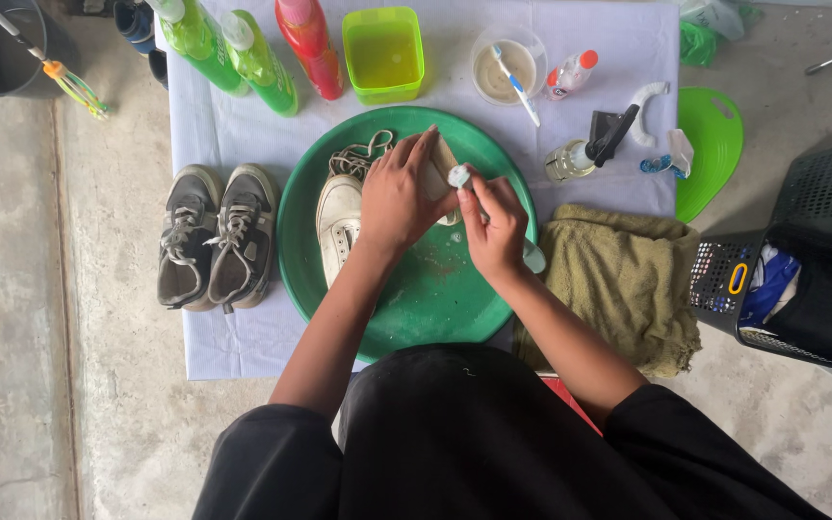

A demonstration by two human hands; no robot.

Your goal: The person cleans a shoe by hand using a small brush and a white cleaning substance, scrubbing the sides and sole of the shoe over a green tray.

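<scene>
Over the green round basin [435, 299], the left hand [395, 197] grips a white shoe [440, 166] turned on edge, its tan sole side facing the right hand; only a small part of it shows past the fingers [414, 152], and its long axis seems to run away from the person, toward the far rim of the basin. The left fingers are curled and clamped around this shoe. The right hand [495, 226] holds a small brush [461, 177] with a pale handle; its fingers are closed tight on the handle, and the white brush head touches the shoe's edge. The brush's long axis slants from the lower right up to the left.

A second white shoe [340, 220] lies in the basin just left of the left hand, toe toward the person, with loose laces [360, 156] at its far end. A pair of grey sneakers [212, 236] stands on the white cloth [243, 332] left of the basin. An olive towel [628, 279] lies to the right.
</scene>
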